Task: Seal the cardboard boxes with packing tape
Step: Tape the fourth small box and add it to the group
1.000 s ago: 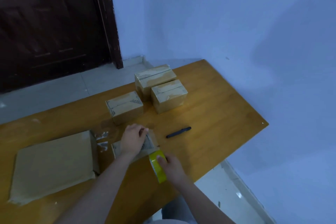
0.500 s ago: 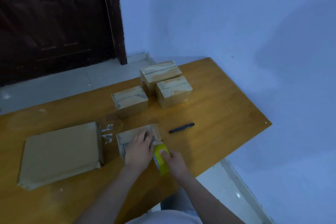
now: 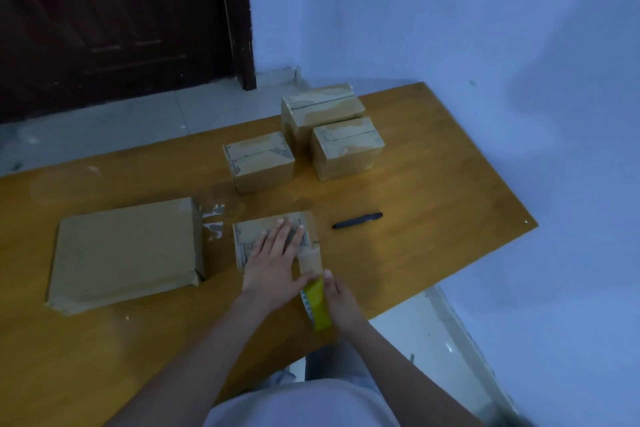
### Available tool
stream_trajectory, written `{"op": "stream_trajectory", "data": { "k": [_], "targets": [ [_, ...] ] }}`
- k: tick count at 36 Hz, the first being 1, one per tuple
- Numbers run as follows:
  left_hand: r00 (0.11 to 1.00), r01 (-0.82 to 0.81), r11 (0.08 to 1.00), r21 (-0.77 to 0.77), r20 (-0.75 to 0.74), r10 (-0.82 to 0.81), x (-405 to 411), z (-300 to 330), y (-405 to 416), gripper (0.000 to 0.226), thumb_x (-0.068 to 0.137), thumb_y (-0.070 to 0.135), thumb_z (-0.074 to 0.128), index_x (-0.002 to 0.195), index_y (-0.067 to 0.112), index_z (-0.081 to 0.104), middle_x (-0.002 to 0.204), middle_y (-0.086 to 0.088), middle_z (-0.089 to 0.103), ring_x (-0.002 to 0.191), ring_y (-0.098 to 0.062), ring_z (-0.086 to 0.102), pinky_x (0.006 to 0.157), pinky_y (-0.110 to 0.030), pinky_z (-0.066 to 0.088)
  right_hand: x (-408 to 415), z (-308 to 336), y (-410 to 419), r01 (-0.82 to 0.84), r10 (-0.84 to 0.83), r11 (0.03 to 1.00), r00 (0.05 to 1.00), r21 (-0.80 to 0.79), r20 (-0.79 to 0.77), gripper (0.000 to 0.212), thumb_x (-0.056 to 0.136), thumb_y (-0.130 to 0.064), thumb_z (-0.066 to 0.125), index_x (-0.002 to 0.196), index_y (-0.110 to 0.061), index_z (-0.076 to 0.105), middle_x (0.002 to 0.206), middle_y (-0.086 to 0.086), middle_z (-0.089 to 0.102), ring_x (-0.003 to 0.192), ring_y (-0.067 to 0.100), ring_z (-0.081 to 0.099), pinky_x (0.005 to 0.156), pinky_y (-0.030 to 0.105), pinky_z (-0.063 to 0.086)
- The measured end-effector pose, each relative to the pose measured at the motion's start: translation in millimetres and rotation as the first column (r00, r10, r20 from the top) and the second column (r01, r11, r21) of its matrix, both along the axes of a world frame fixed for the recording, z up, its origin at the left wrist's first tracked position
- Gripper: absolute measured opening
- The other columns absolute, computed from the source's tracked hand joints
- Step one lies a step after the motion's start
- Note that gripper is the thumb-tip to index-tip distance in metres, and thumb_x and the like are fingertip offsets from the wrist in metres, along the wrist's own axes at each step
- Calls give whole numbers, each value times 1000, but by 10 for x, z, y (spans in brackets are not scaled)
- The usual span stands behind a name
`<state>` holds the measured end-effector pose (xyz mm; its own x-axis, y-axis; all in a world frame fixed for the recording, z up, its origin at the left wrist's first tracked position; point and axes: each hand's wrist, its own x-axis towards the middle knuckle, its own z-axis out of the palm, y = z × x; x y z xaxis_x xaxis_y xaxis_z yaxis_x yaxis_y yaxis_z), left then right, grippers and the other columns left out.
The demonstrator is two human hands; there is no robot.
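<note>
A small cardboard box [image 3: 249, 239] lies near the table's front edge. My left hand [image 3: 275, 262] presses flat on its top with straight fingers. Just to the right, my right hand [image 3: 341, 302] grips a yellow roll of packing tape [image 3: 317, 303] at the box's near right corner. A strip of tape [image 3: 310, 260] runs from the roll up onto the box. Three small taped boxes stand farther back: one in the middle [image 3: 259, 165], one behind it to the right [image 3: 320, 111], one in front of that [image 3: 348, 147].
A large flat cardboard box [image 3: 124, 250] lies to the left, with tape scraps [image 3: 214, 222] stuck to the table [image 3: 433, 191] beside it. A black pen-shaped tool [image 3: 356, 220] lies right of the small box. The table's right edge drops off to the floor by the wall.
My left hand slid back along the box top toward me and now lies flat. My right hand pulled the tape roll nearer the front edge, drawing out a strip.
</note>
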<state>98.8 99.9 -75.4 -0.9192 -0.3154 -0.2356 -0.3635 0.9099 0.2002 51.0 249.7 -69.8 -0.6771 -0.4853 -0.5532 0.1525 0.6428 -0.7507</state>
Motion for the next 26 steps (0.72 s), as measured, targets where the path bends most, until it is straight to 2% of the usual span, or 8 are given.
{"op": "stream_trajectory", "data": {
  "k": [4, 7, 12, 17, 19, 21, 23, 26],
  "targets": [
    [1000, -11, 999, 34, -7, 11, -6, 35, -22, 100, 66, 81, -2, 151, 28, -12, 160, 1, -12, 142, -12, -22, 115, -34, -16, -343, -76, 5, 54, -31, 994, 971, 93, -239, 42, 98, -43, 34, 114, -8, 50, 105, 6, 54, 100, 24, 52, 80, 31, 39],
    [1000, -16, 999, 47, 8, 16, -3, 46, -14, 98, 64, 81, -4, 146, 30, -20, 159, 3, -16, 137, -7, -29, 114, -33, -18, -787, -180, -61, 30, 117, 960, 860, 278, -496, 46, 98, -16, 46, 140, -3, 32, 131, 16, 40, 120, 32, 41, 97, 39, 37],
    [998, -9, 998, 62, 62, 5, -26, 78, -23, 99, 75, 85, 19, 146, 30, -22, 158, 4, -22, 137, -8, -31, 114, -33, -19, -1331, -338, -175, -89, 474, 787, 721, 611, -506, 50, 98, -8, 39, 145, -16, 24, 150, 7, 20, 138, 29, 19, 107, 42, 31],
    [997, -12, 995, 95, 77, 4, -27, 88, -31, 100, 80, 80, 34, 149, 29, -18, 157, 6, -23, 140, -10, -29, 113, -32, -20, -1440, -542, -64, -107, 637, 644, 624, 757, -454, 27, 99, -19, 44, 126, -18, 45, 139, 6, 36, 135, 30, 25, 111, 45, 24],
    [997, -16, 995, 99, 73, 9, -27, 85, -28, 100, 81, 79, 35, 149, 29, -18, 157, 6, -23, 141, -10, -27, 113, -32, -20, -1429, -563, -23, -167, 595, 697, 677, 698, -433, 21, 99, -21, 46, 118, -17, 51, 127, 5, 48, 127, 29, 37, 103, 40, 31],
    [998, -17, 995, 101, 70, 10, -25, 80, -24, 99, 81, 79, 35, 149, 29, -18, 157, 5, -23, 141, -10, -27, 113, -31, -21, -1386, -530, 36, -228, 444, 838, 812, 496, -378, 8, 98, -18, 47, 100, -17, 55, 100, 7, 57, 101, 29, 53, 79, 36, 39],
    [998, -16, 995, 97, 70, 9, -22, 68, -28, 100, 79, 81, 32, 148, 30, -18, 157, 5, -22, 141, -10, -27, 113, -32, -20, -1287, -404, 121, -205, 241, 960, 951, 189, -193, 15, 99, -14, 45, 87, -16, 53, 78, 6, 54, 76, 25, 53, 66, 33, 35],
    [997, -2, 997, 78, 71, -3, -29, 57, -38, 104, 69, 89, 17, 143, 31, -25, 157, 4, -23, 137, -8, -31, 113, -33, -20, -1116, -133, 272, -152, 149, 986, 987, -64, -56, 21, 101, -14, 42, 86, -9, 56, 69, 1, 51, 60, 11, 48, 61, 27, 36]
  ]
}}
